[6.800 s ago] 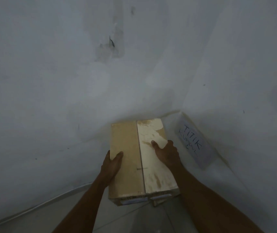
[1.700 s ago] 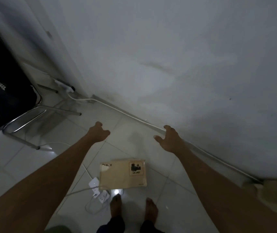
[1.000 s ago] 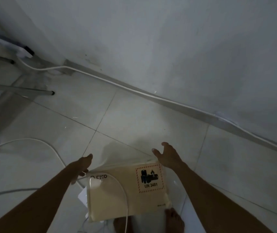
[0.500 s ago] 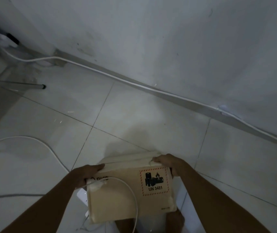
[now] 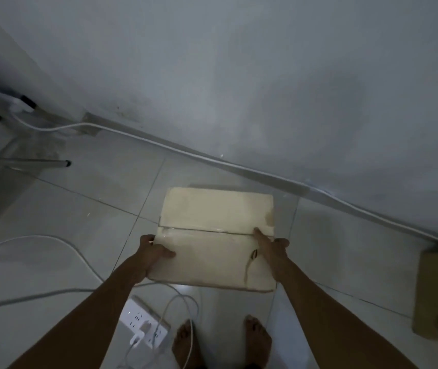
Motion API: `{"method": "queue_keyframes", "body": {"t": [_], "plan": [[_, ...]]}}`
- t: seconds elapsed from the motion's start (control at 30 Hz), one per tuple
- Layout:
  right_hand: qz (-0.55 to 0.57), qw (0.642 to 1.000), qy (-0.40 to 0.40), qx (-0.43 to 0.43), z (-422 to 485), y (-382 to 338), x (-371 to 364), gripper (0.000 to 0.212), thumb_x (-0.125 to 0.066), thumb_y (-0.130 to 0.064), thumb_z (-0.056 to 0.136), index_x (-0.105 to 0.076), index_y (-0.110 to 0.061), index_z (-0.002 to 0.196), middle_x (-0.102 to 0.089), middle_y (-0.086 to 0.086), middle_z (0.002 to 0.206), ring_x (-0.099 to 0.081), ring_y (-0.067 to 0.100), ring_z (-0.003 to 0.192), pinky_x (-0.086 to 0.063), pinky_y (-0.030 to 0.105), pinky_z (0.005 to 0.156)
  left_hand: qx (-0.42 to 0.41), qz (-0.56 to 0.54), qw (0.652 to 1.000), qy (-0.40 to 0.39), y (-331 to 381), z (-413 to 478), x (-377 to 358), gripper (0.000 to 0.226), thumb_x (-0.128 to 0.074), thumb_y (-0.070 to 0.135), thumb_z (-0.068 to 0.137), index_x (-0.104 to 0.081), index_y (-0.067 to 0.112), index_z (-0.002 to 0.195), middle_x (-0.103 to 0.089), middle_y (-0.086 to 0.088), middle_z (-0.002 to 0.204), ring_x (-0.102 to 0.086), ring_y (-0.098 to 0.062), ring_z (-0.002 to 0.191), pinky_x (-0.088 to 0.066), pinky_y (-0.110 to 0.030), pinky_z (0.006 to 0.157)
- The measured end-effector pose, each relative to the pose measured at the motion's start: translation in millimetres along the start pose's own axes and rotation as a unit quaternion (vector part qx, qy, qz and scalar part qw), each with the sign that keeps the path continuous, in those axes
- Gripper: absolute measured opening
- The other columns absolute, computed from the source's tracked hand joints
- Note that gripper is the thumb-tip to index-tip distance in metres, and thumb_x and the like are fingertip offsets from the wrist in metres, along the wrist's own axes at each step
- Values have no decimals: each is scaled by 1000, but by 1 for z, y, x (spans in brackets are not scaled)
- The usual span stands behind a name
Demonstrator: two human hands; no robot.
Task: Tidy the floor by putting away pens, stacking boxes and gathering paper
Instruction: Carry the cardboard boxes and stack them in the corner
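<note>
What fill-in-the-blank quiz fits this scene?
The left hand and right hand grip the box, so ___ hands hold it.
The power strip is coloured ___.
A second box lies to the person's ___.
The feet are ___, without shoes.
Missing words: two; white; right; bare.

Both arms reach up from the lower frame; left hand (image 5: 154,253) and right hand (image 5: 272,247) grip opposite sides of the box (image 5: 217,217), thumbs on top.
</note>
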State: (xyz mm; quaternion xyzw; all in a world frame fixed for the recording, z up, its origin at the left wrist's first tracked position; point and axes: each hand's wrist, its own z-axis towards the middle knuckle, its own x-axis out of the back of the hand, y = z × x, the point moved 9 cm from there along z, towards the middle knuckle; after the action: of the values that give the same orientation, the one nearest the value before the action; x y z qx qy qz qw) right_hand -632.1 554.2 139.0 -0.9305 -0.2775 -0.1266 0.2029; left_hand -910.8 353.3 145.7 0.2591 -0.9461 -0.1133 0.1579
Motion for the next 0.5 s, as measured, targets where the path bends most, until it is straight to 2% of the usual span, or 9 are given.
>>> {"method": "queue_keyframes", "body": {"t": [0.07, 0.17, 0.23, 0.33, 0.5], "plan": [[-26, 998, 21, 45, -21, -9, 15, 83, -56, -66, 80, -31, -15, 140, -51, 15, 133, -51, 33, 118, -42, 43, 103, -33, -14, 999, 32, 22, -21, -2, 58, -73, 16, 80, -35, 15, 124, -47, -12, 112, -51, -24, 85, -45, -35, 73], [-71, 990, 53, 106, -57, -17, 39, 68, -46, -67, 85, -51, -17, 130, -59, 14, 128, -54, 33, 117, -43, 37, 99, -73, 18, 995, 69, 44, -53, -2, 61, -68, 40, 83, -33, 13, 126, -46, -12, 113, -49, -29, 100, -41, -41, 90], [-64, 988, 73, 121, -82, -18, 57, 61, -46, -62, 88, -53, -15, 126, -61, 14, 124, -55, 33, 115, -42, 33, 94, -86, 41, 992, 79, 49, -76, 0, 64, -66, 47, 82, -35, 13, 127, -48, -12, 114, -51, -31, 105, -42, -42, 94], [-46, 985, 91, 137, -117, -23, 81, 59, -46, -60, 89, -55, -13, 123, -63, 14, 118, -58, 33, 110, -42, 32, 88, -114, 70, 987, 89, 58, -118, 4, 57, -67, 48, 81, -39, 17, 120, -53, -16, 121, -53, -31, 103, -45, -40, 91], [-9, 979, 128, 156, -182, -45, 120, 58, -48, -62, 87, -58, -12, 116, -66, 11, 106, -61, 32, 102, -44, 31, 83, -183, 126, 969, 108, 93, -198, 10, 71, -60, 57, 80, -43, 15, 135, -55, -14, 131, -53, -35, 119, -42, -41, 101]]}}
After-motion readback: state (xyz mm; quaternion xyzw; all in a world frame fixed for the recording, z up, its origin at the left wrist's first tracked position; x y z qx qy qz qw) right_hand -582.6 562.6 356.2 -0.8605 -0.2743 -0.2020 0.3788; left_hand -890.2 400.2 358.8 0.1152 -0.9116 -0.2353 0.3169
